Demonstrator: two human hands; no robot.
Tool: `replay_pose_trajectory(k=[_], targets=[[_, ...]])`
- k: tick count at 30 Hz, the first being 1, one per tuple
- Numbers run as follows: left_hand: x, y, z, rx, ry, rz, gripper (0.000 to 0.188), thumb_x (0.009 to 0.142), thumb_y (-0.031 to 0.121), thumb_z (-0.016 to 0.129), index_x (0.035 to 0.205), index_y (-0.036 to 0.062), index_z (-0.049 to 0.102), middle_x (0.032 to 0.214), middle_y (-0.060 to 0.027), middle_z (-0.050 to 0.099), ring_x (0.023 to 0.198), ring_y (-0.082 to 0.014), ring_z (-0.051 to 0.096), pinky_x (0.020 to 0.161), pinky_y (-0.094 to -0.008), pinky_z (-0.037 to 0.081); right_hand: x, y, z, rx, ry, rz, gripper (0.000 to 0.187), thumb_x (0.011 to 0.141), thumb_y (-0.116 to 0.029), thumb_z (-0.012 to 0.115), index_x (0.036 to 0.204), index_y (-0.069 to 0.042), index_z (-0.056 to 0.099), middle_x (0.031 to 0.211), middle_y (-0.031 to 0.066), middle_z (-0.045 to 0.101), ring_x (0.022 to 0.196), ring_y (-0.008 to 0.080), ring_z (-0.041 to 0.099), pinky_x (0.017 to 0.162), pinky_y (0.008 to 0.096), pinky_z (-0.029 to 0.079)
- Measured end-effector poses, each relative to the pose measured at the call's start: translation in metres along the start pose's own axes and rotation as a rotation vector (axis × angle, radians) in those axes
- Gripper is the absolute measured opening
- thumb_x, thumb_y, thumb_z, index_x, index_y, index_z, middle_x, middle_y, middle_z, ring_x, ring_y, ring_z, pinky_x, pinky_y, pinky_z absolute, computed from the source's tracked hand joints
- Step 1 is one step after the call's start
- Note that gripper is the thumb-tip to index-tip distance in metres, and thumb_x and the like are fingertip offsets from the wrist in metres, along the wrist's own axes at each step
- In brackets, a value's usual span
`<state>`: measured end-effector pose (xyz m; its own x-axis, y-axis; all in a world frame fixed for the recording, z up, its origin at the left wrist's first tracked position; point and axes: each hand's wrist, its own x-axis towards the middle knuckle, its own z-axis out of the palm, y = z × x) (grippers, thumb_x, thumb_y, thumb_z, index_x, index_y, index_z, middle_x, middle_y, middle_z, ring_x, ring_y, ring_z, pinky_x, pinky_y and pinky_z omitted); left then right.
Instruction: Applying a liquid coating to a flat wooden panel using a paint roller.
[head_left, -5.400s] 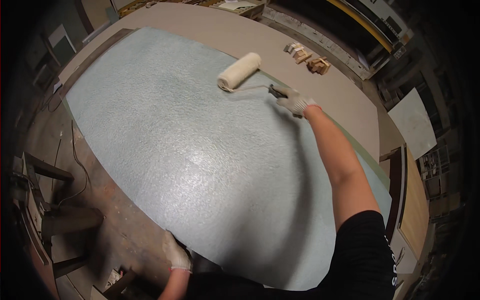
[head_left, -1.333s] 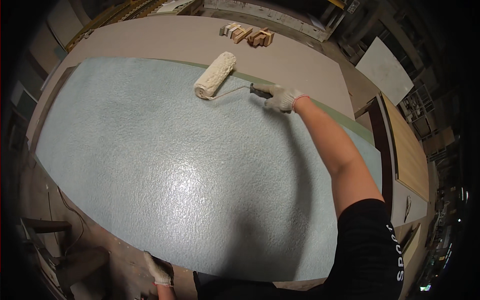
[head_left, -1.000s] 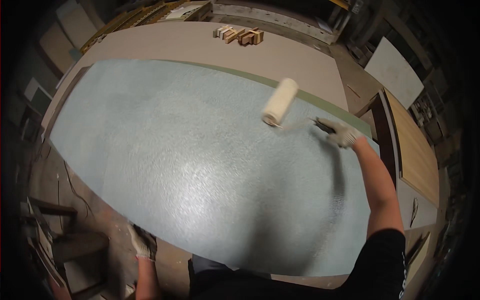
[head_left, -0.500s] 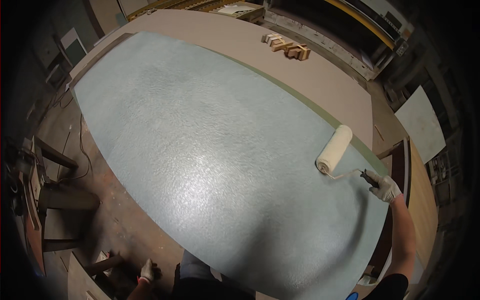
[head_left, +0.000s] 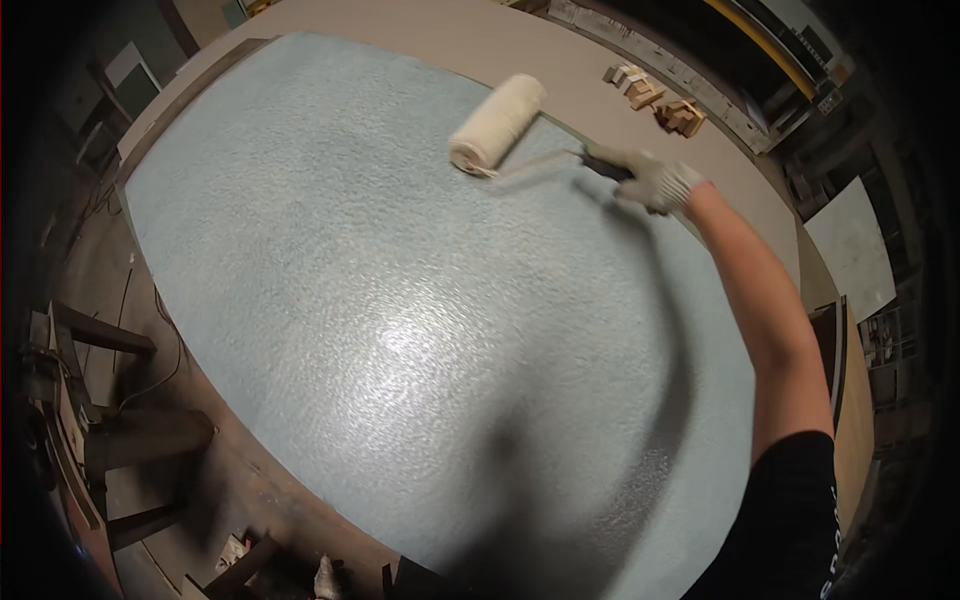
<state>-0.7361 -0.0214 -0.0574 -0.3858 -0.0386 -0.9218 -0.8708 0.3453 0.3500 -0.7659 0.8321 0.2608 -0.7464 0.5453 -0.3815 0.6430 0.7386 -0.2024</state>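
My right hand (head_left: 655,182), in a pale knitted work glove, is closed around the dark handle of a paint roller (head_left: 500,122). The roller's cream sleeve rests on a large light-blue panel (head_left: 300,220), close to the panel's far edge. A wet-looking sheen with a fine stippled texture covers the panel. My right arm reaches over the panel's right part and casts a shadow on it. Below the near edge, at the bottom of the view, my gloved left hand (head_left: 326,578) hangs away from the panel; its fingers are too small and dim to make out.
Beyond the blue panel lies a beige board (head_left: 570,65) carrying small wooden blocks (head_left: 640,90). A dark machine with a yellow bar (head_left: 760,50) stands at the far right. A pale sheet (head_left: 855,245) leans at right. Stands with thick legs (head_left: 150,440) and a floor cable are at left.
My right hand has pushed the roller from the panel's right side leftward and away, toward the far edge. The view has shifted slightly, and my left hand shows lower in it.
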Motion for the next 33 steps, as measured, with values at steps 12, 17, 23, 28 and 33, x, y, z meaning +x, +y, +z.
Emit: replay_pose_trajectory(k=[12, 17, 23, 28, 33], targets=[[0.035, 0.081, -0.006, -0.167, -0.128, 0.260, 0.057, 0.105, 0.052, 0.047, 0.122, -0.0008, 0.060, 0.084, -0.0138, 0.068, 0.062, -0.0274, 0.067, 0.057, -0.0389, 0.057, 0.006, -0.066, 0.025, 0.075, 0.088, 0.004, 0.079, 0.085, -0.019, 0.059, 0.160, -0.032, 0.038, 0.098, 0.0146, 0.068, 0.057, 0.0161, 0.060, 0.048, 0.0343, 0.051], [0.035, 0.050, -0.032, -0.149, -0.078, 0.220, 0.053, 0.104, 0.051, 0.050, 0.120, 0.0007, 0.057, 0.082, -0.0128, 0.065, 0.060, -0.0275, 0.065, 0.054, -0.0394, 0.054, -0.143, -0.012, 0.039, 0.170, 0.033, 0.242, 0.079, 0.085, -0.021, 0.061, 0.160, -0.029, 0.039, 0.102, 0.0159, 0.071, 0.056, 0.0153, 0.061, 0.049, 0.0328, 0.052], [0.035, -0.020, -0.077, -0.060, -0.021, 0.105, 0.052, 0.104, 0.055, 0.049, 0.118, 0.0061, 0.061, 0.080, -0.0078, 0.064, 0.064, -0.0231, 0.061, 0.058, -0.0378, 0.051, -0.274, 0.079, 0.078, 0.116, 0.141, 0.309, 0.077, 0.083, -0.012, 0.067, 0.156, -0.024, 0.047, 0.096, 0.0129, 0.072, 0.057, 0.0143, 0.062, 0.054, 0.0323, 0.054], [-0.004, 0.028, -0.076, 0.091, 0.034, -0.220, 0.050, 0.101, 0.059, 0.053, 0.110, 0.0128, 0.069, 0.083, -0.0029, 0.066, 0.069, -0.0206, 0.058, 0.060, -0.0369, 0.048, -0.242, 0.048, 0.057, 0.052, 0.046, 0.443, 0.077, 0.084, -0.012, 0.069, 0.156, -0.025, 0.045, 0.097, 0.0134, 0.072, 0.067, 0.0186, 0.066, 0.069, 0.0359, 0.057], [0.043, 0.101, -0.096, 0.100, 0.053, -0.222, 0.051, 0.100, 0.062, 0.054, 0.113, 0.0139, 0.067, 0.087, -0.0048, 0.066, 0.075, -0.0223, 0.059, 0.064, -0.0411, 0.050, -0.107, -0.021, 0.027, 0.078, 0.029, 0.323, 0.071, 0.089, -0.015, 0.061, 0.157, -0.025, 0.043, 0.083, 0.0124, 0.068, 0.057, 0.0158, 0.062, 0.058, 0.0352, 0.056]])
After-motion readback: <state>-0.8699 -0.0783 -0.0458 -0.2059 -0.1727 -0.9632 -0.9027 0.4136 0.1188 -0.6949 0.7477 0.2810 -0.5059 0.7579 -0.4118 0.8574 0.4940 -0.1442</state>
